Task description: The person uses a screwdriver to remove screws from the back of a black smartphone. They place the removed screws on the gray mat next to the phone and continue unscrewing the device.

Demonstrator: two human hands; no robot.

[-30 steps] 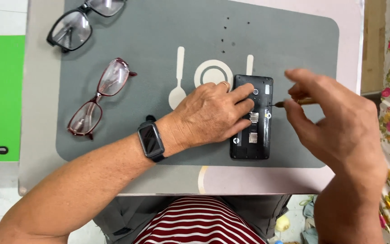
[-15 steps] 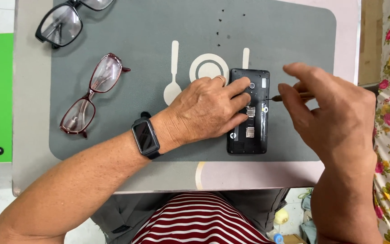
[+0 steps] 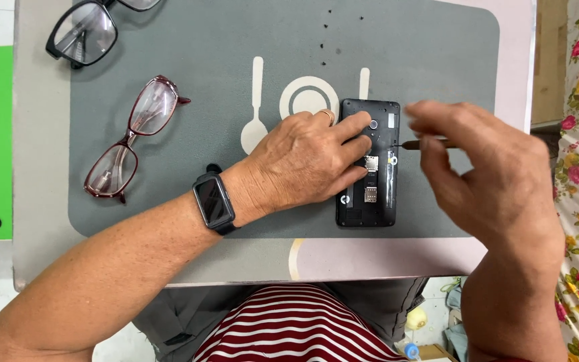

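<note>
Red-framed glasses [image 3: 132, 137] and black-framed glasses [image 3: 88, 28] on a grey placemat [image 3: 236, 40], well apart.

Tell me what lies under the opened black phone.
The phone lies flat on a grey mat printed with white cutlery shapes. The left hand presses it down. The mat directly beneath is covered by the phone's body and cannot be seen.

The left forearm runs from the lower left of the frame up toward the centre, wrist straight, back of the hand facing up. The left hand [image 3: 303, 157] lies flat, palm down, its fingers [image 3: 350, 127] spread and stretched to the right. The right arm comes up from the lower right corner, wrist bent. The right hand [image 3: 497, 181] has its grip pinched, thumb and fingertips drawn together at centre right.
</note>
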